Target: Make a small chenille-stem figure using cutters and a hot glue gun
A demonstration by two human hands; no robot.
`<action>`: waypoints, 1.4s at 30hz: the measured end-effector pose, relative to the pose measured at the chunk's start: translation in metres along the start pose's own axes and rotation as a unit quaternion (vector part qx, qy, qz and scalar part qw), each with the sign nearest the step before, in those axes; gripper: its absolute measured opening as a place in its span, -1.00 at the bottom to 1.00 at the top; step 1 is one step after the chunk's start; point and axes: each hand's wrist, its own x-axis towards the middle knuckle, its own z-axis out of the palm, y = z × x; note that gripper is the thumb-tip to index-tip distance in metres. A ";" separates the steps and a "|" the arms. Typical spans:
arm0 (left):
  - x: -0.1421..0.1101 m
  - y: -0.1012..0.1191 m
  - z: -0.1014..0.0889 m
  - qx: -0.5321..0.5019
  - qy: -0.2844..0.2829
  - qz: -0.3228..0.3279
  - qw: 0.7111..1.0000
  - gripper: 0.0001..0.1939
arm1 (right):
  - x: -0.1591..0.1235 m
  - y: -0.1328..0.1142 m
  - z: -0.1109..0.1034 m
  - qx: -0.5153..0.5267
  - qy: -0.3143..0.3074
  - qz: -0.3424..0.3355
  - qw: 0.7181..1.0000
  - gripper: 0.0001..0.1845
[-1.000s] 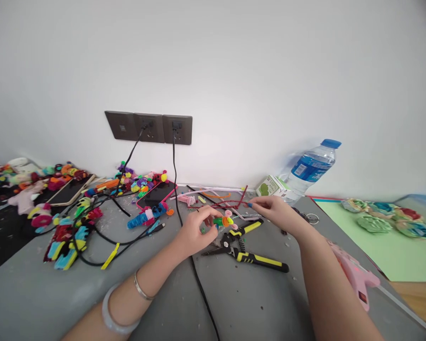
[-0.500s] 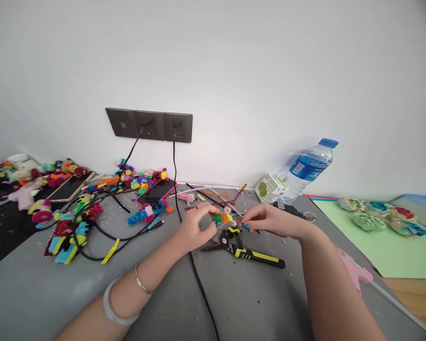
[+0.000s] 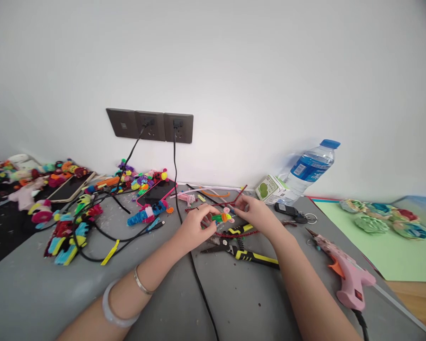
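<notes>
My left hand (image 3: 201,225) is closed, thumb and fingers pinching a small pipe-cleaner figure (image 3: 220,218) with green, yellow and pink parts. My right hand (image 3: 253,215) reaches past the figure, fingers curved but apart. Its fingertips are at the dark red pipe cleaner (image 3: 242,192) near the wall; they seem to touch it, though contact is partly hidden. Below both hands lie wire-stripper pliers (image 3: 255,258) with black and yellow handles. Another dark red pipe cleaner (image 3: 239,234) curves across the pliers and passes under my right hand.
A pink glue gun (image 3: 353,282) lies on the right. Behind stand a juice carton (image 3: 268,188) and a tilted water bottle (image 3: 310,166). A black cable (image 3: 200,284) crosses the table. Pipe-cleaner figures (image 3: 69,234) and phones (image 3: 71,186) lie left; fabric flowers (image 3: 371,224) lie right.
My right hand has left the figure and moved up toward the pipe cleaners near the wall. My left hand stays nearly in place with the figure. More of the glue gun shows.
</notes>
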 end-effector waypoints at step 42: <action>0.003 -0.011 0.000 -0.160 0.052 -0.100 0.981 -0.81 | -0.030 -0.018 -0.088 0.827 0.210 -0.121 0.507 -0.43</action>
